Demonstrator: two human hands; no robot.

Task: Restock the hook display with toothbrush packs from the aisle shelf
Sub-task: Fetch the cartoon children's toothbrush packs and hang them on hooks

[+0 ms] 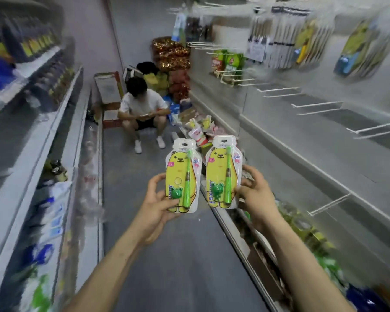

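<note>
I hold two toothbrush packs upright side by side over the aisle floor, each a yellow bear card with a green brush. My left hand [158, 206] grips the left pack [182, 176] at its lower left corner, thumb on the front. My right hand [256, 192] holds the right pack [223, 173] by its right edge, fingers behind it. The hook display [279, 88] fills the white wall panel to the right, with several bare hooks and some hanging packs [356, 50] higher up, blurred.
A person [143, 109] sits in the aisle ahead, looking down at a phone. Bags and boxes [171, 61] pile up behind them. Stocked shelves [50, 136] run along the left. A low shelf [302, 230] with goods runs under the hook display on the right.
</note>
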